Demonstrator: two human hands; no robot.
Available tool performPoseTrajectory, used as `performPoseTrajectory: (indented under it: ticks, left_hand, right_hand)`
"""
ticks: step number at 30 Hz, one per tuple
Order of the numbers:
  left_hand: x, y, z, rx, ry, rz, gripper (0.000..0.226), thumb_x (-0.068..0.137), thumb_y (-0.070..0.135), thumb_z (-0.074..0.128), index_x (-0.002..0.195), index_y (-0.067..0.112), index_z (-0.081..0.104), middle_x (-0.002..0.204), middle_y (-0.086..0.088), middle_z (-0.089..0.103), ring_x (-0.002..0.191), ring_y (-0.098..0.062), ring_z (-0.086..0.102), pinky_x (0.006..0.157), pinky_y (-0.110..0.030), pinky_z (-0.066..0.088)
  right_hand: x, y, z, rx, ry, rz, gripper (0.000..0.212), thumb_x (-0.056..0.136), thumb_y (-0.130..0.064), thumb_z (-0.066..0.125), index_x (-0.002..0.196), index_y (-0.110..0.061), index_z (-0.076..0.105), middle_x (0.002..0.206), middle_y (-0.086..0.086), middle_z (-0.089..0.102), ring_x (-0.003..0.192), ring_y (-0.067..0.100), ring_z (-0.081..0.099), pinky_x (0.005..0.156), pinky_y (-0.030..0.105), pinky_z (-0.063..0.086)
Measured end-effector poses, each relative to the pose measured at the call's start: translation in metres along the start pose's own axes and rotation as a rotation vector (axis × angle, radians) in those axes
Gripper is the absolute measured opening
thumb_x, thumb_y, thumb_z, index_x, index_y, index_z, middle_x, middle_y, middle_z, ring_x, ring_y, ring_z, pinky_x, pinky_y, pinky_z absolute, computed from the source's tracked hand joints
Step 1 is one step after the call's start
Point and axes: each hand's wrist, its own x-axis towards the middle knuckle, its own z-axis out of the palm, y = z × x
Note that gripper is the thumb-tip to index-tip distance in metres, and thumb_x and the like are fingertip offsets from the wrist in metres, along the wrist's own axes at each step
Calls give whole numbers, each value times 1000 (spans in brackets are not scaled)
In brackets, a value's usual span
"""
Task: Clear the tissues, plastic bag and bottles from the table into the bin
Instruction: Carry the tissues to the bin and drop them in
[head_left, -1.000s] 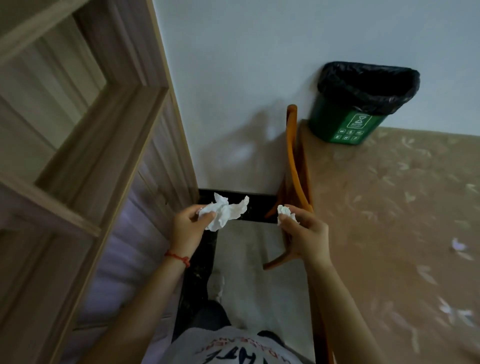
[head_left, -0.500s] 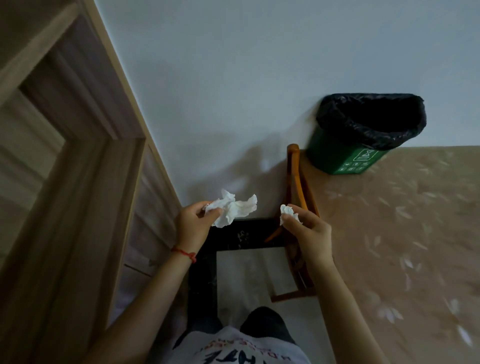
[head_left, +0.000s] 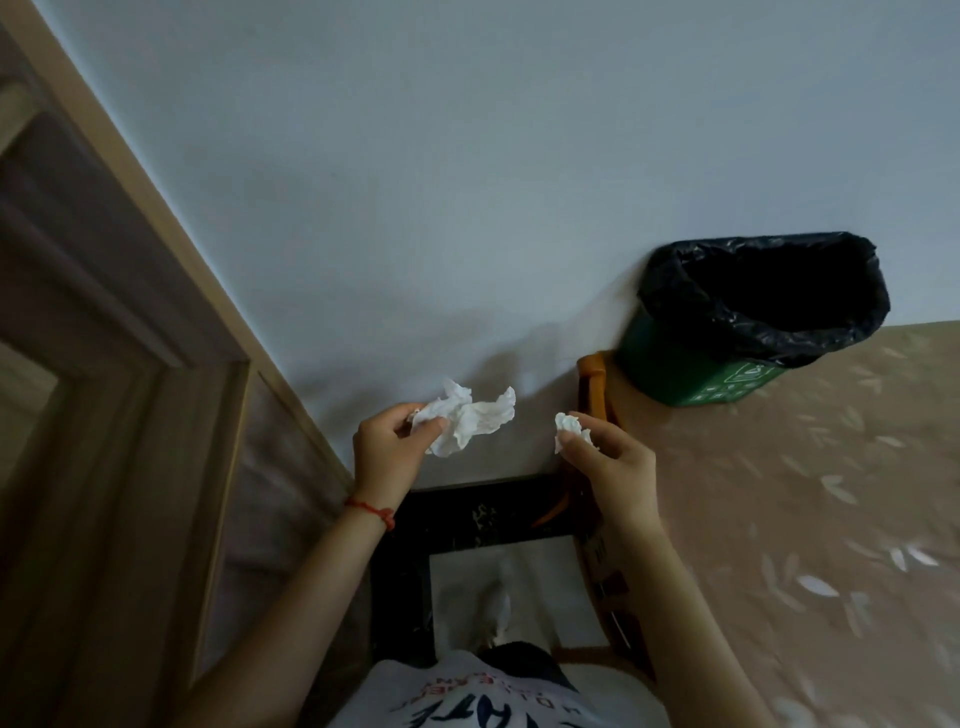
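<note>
Near the bin (head_left: 696, 364), left hand (head_left: 387, 449) pinches a crumpled tissue (head_left: 467, 415); right hand (head_left: 610, 465) pinches a small wad (head_left: 570, 428).

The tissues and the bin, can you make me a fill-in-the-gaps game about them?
1. The left hand holds the ____ of the two crumpled tissues.
2. The green bin is lined with a ____ bag.
3. The right hand pinches a small white ____.
4. The left wrist wears a ____ string.

Missing words: bigger; black; tissue; red
</note>
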Motion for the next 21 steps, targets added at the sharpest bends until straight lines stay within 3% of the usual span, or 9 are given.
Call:
performPoseTrajectory:
  ticks: [4, 6, 9, 12, 21]
  left_hand:
    - [32, 12, 28, 61, -40, 28, 6, 70, 5, 72, 75, 5, 69, 57, 9, 60, 49, 7, 51, 52, -12, 39]
    - [45, 21, 44, 52, -87, 59, 7, 71, 2, 71, 74, 8, 69, 57, 8, 60, 48, 10, 51, 49, -5, 37]
    - [59, 32, 71, 33, -176, 90, 6, 66, 14, 71, 70, 12, 68, 57, 1, 59, 51, 3, 47, 50, -9, 36]
    - [74, 40, 98, 21, -254, 113, 11, 63, 23, 65, 71, 15, 68, 50, 15, 60, 51, 7, 49, 52, -9, 38]
    - [104, 67, 166, 79, -507, 242, 14, 70, 15, 74, 67, 4, 66, 57, -5, 60, 52, -1, 48, 51, -16, 39]
  right_hand:
    - [27, -5, -9, 31, 69, 26, 19, 76, -24, 72, 96, -24, 73, 88, 0, 75, 87, 21, 69, 85, 43, 54]
    - [36, -6, -19, 51, 130, 30, 18, 75, -23, 73, 93, -27, 73, 84, 1, 75, 83, 22, 70, 78, 40, 56]
    - [45, -4, -37, 52, 207, 23, 15, 76, -24, 73, 88, -33, 73, 82, -4, 75, 76, 14, 70, 63, 22, 54]
    - [51, -4, -56, 66, 286, 32, 14, 77, -23, 72, 88, -32, 72, 84, -8, 74, 77, 7, 69, 61, 14, 50]
    - [59, -5, -91, 108, 554, 83, 15, 76, -19, 72, 83, -31, 74, 87, -6, 73, 85, 15, 67, 78, 31, 53]
